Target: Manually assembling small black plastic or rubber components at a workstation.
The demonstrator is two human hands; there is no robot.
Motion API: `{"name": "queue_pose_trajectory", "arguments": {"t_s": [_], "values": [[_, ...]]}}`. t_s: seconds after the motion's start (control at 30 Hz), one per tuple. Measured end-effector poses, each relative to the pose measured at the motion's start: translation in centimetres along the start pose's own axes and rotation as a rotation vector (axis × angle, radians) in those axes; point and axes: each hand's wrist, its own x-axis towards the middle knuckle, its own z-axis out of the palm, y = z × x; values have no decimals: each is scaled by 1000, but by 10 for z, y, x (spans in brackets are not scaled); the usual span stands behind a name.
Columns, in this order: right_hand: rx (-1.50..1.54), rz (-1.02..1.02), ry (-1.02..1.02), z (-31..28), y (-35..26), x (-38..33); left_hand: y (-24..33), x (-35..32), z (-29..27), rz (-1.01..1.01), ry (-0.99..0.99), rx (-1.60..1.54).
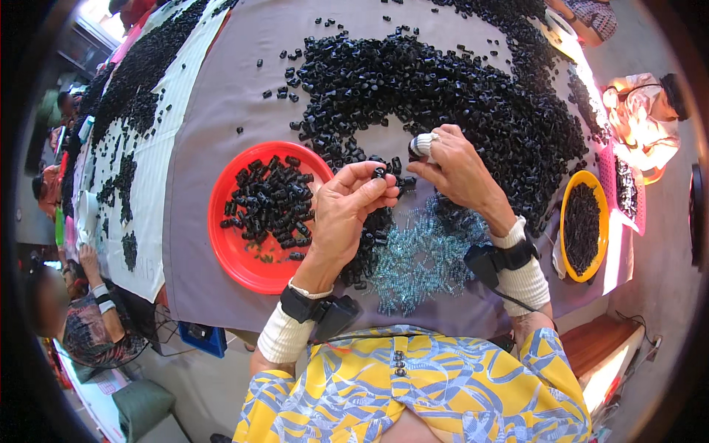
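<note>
Left hand raised over the grey table, fingers pinched on a small black plastic cap held at the fingertips. Right hand just beside it, index finger wrapped in white tape; its fingertips close on a second small black piece, detail too small to tell. Below the hands: heap of pale blue-green coil springs. Left of them: red plate holding black caps. Behind: large pile of black caps. Far right: orange bowl, also filled with black pieces.
</note>
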Motion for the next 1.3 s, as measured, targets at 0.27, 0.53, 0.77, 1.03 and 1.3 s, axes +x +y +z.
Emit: {"name": "queue_pose_trajectory", "arguments": {"t_s": [0.27, 0.53, 0.77, 1.03, 1.3], "values": [[-35, -223, 160, -8, -30, 0, -2, 2, 9, -56, -32, 5], [254, -223, 150, -4, -30, -2, -4, 2, 4, -48, -51, -36], [254, -3, 167, -5, -32, -9, -1, 1, 8, 35, -42, -52], [88, -105, 181, 1, -35, -9, -3, 0, 11, 75, -9, 5], [155, -88, 243, 0, -35, -9, -2, 0, 14, 62, -9, 19]]}}
